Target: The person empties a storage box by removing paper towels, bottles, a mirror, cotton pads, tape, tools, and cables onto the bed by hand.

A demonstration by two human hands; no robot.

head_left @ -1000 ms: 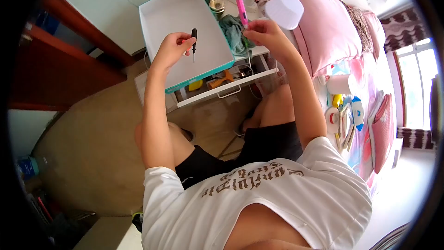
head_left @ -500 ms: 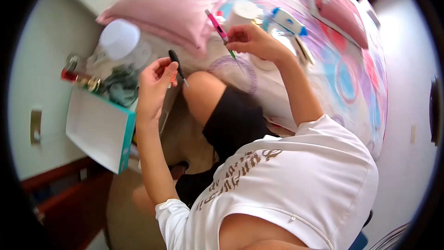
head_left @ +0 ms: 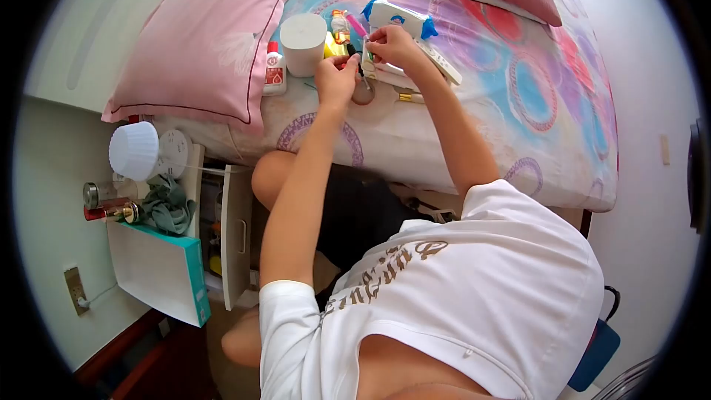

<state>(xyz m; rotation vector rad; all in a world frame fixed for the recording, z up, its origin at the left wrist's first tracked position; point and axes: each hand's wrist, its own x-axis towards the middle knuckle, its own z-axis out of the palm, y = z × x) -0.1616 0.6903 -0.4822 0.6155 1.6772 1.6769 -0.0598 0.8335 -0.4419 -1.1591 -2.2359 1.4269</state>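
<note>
My left hand (head_left: 337, 80) is over the bed, fingers closed around a slim black tool (head_left: 351, 50) that looks like a small screwdriver; its lower part is hard to make out. Close beside it on the right, my right hand (head_left: 394, 47) pinches a pink pen-like tool (head_left: 356, 26), which slants up and left from the fingertips. Small items lie around both hands: a yellow packet (head_left: 335, 46), a small orange-capped bottle (head_left: 340, 24) and a brownish ring (head_left: 363, 94). A white canister (head_left: 303, 46) stands just left of them.
On the bed are a wipes pack (head_left: 401, 19), a white remote (head_left: 441, 64), a red-capped bottle (head_left: 274, 74) and a pink pillow (head_left: 200, 44). Left, an open drawer (head_left: 237, 237) juts out beside a teal-edged box (head_left: 159, 270), jars (head_left: 107, 194) and a grey-green cloth (head_left: 169, 206).
Both hands have moved closer together over the items on the bed, still holding the black and pink tools. My left hand went up and right, and the view shifted.
</note>
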